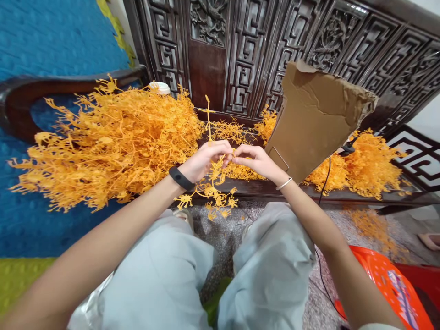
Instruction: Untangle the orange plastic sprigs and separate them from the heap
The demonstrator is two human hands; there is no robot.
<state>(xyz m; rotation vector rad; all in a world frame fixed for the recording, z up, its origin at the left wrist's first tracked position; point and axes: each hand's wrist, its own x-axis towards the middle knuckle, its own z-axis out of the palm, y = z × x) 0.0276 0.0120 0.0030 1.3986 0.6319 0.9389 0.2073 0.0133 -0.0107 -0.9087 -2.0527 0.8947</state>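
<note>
My left hand, with a black band at the wrist, is closed around an orange plastic flower stem. The stem's bare end sticks up above the hand, and its branched, flower-like tips hang below. My right hand meets it fingertip to fingertip, pinching a small orange part by the left fingers. Whether that part belongs to the same stem is hidden by the fingers. A large heap of similar orange stems lies left of my hands. More loose orange pieces lie just behind them.
A dark carved wooden bench holds the heaps. On its right, a cardboard sheet stands tilted before another orange pile. A white-lidded container sits behind the left heap. A red stool and a black cable are at lower right.
</note>
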